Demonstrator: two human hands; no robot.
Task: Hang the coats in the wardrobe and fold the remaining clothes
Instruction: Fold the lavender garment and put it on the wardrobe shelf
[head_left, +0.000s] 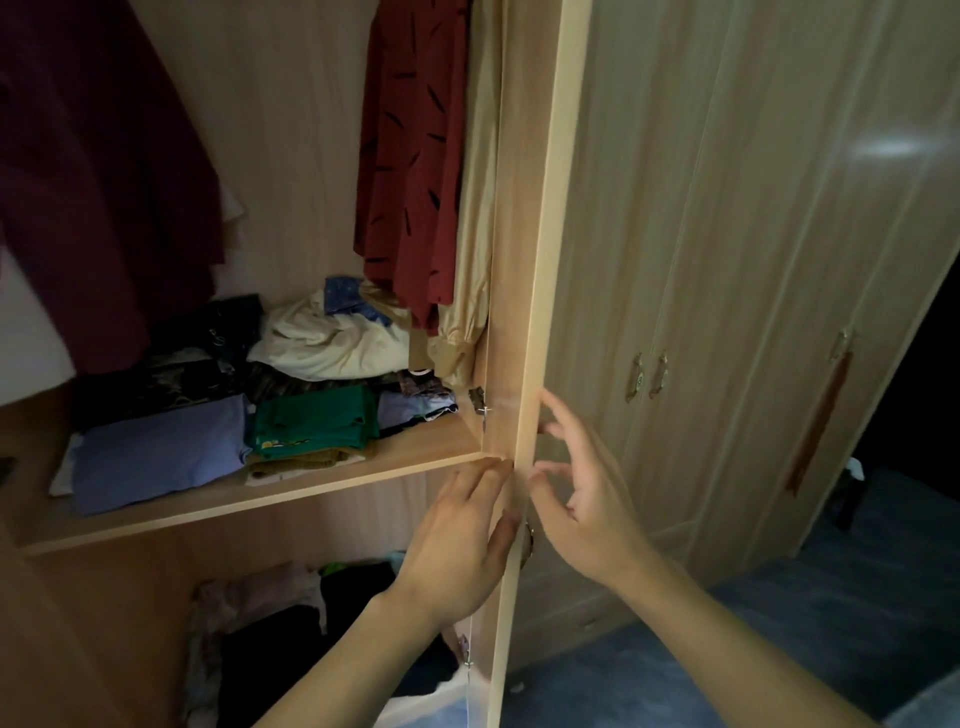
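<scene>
The tall pale wood-grain wardrobe (291, 130) is standing open on its left section, while its closed glossy doors (727, 260) with small metal handles (647, 376) are filling the right of the view. An open wardrobe door (524, 312) is showing edge-on down the middle, hinged beside the shelf. Inside, a large dark maroon coat (98, 182) is hanging at the left, and a rust-red garment with black dashes (410, 171) is hanging at the right, just beside a shiny beige satin garment (475, 234) that is lying against the side panel. Below them, the light wooden shelf (311, 486) is carrying folded clothes: a lavender folded piece (161, 452) at the front left, a green folded piece (317, 421) beside it, dark patterned pieces (171, 374) behind, and a crumpled cream cloth (327, 338) on top at the back. In the lower compartment, a loose heap of dark and pale clothes (280, 623) is lying in dim light; what each piece is cannot be told. Blue carpet (779, 623) is covering the floor at the right.

The left hand (457, 540) is pressing flat, fingers straight and together, against the inner side of the door's edge, just below the shelf. The right hand (582, 499) is hovering on the outer side of that edge, fingers spread and loosely bent, holding nothing; it appears to be just touching the door, though blur is hiding the contact.
</scene>
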